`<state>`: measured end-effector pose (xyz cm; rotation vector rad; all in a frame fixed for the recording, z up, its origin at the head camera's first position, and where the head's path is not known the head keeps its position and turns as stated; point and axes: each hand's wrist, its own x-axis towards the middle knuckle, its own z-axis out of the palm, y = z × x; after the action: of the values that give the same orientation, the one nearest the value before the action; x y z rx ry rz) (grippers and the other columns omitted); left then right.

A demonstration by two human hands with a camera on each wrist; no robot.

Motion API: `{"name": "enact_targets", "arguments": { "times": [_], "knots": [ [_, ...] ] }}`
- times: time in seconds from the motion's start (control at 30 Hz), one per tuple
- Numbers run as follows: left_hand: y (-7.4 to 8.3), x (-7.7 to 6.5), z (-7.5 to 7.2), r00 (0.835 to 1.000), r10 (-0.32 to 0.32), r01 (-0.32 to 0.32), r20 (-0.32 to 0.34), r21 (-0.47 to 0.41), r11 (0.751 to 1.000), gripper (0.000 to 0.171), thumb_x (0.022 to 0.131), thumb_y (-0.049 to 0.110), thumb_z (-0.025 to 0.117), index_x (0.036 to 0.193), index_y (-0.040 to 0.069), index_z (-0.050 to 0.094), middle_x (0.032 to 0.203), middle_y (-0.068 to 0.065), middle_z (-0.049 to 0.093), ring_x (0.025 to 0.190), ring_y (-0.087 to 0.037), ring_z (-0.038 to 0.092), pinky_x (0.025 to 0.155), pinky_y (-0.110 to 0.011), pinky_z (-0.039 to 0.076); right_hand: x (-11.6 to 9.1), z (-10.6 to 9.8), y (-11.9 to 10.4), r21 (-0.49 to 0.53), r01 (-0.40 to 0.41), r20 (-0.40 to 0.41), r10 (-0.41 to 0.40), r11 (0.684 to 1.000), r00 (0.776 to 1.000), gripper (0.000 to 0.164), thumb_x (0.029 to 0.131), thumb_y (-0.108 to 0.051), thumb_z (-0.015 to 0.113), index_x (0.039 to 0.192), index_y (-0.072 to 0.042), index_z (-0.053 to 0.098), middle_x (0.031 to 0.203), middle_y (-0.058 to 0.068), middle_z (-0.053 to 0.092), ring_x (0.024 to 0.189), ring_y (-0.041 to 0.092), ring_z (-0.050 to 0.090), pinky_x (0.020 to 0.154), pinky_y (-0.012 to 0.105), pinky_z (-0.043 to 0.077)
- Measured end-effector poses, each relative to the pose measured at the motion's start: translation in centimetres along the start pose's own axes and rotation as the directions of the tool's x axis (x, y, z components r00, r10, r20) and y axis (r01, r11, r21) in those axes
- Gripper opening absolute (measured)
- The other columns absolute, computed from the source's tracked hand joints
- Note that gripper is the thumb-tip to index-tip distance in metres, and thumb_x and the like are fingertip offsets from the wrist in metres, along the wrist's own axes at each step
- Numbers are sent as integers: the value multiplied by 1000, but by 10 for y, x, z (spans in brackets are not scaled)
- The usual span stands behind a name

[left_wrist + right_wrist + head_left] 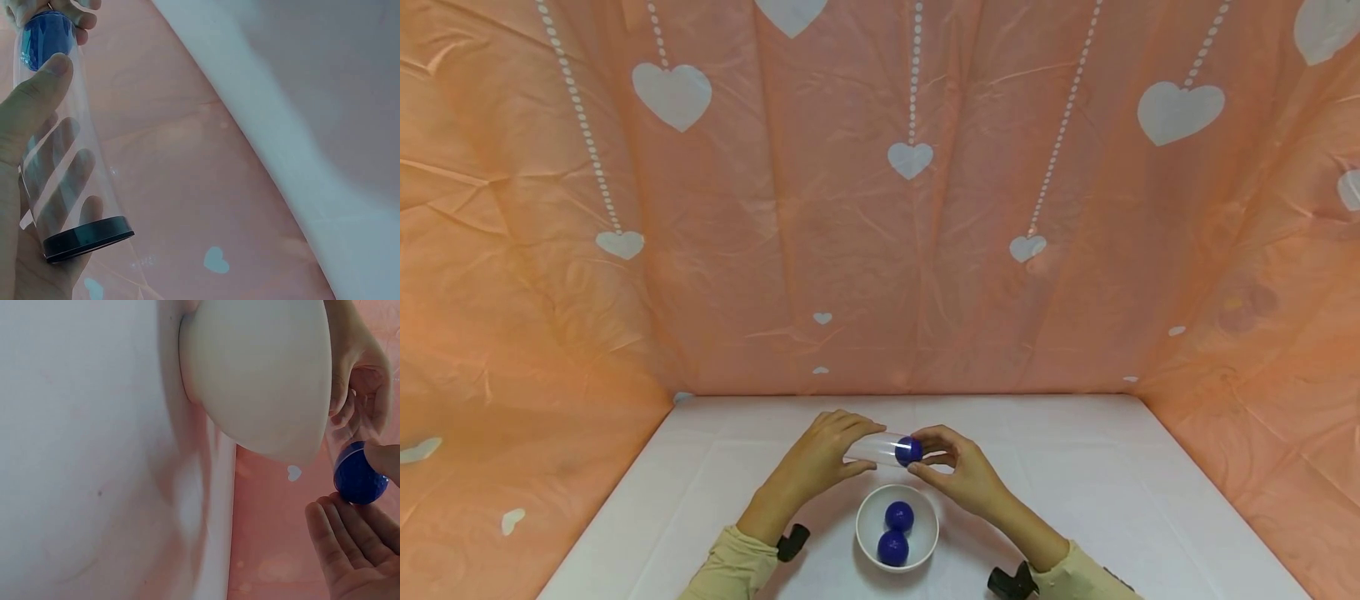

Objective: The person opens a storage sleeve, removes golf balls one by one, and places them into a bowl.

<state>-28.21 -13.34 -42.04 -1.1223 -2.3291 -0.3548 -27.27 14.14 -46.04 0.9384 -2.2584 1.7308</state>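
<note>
My left hand (823,454) grips a clear plastic tube (871,449) that lies nearly level above the far side of a white bowl. A black cap (90,239) closes the tube's end by the left palm. At the other end sits a dark blue ball (908,452), partly inside the mouth. Thumb and fingertips of my right hand (958,473) pinch this ball (359,480) from either side. Through the clear wall in the left wrist view, the left fingers show behind the tube. Below the hands, the white bowl (922,518) contains two more blue balls (898,516).
The bowl stands on a white-covered table (1060,467). An orange sheet with white hearts (850,250) hangs behind the table and along both sides. Black wrist cameras (792,542) are worn below each hand, near the sleeves (730,567).
</note>
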Motion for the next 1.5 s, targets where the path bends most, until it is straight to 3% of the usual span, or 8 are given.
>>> {"name": "enact_targets", "arguments": {
  "times": [0.87,1.23,1.5],
  "knots": [
    [-8,-2,-1,999,-44,44,-22,-21,999,55,84,30,94,133,15,74,127,-2,75,119,-25,68,106,-51,55,2,-4,-6,-42,48,-49,-50,998,998,39,91,-3,85,126,1,68,114,14,76,104,16,73,92,33,64],
    [-6,-3,-2,998,-65,64,-25,-33,997,55,84,29,94,133,16,74,126,-2,75,119,-26,69,106,-53,54,-3,-10,-7,-64,16,-53,-20,998,998,38,92,-4,85,125,0,69,113,13,75,102,19,74,92,33,64],
    [-6,-4,-6,996,-79,76,-39,-73,994,56,84,28,94,134,14,74,129,-3,75,120,-27,69,108,-57,53,-7,-16,-7,-88,-17,-14,16,996,1000,36,94,-14,85,126,-6,70,113,11,75,100,22,75,91,36,64]
  ]
}}
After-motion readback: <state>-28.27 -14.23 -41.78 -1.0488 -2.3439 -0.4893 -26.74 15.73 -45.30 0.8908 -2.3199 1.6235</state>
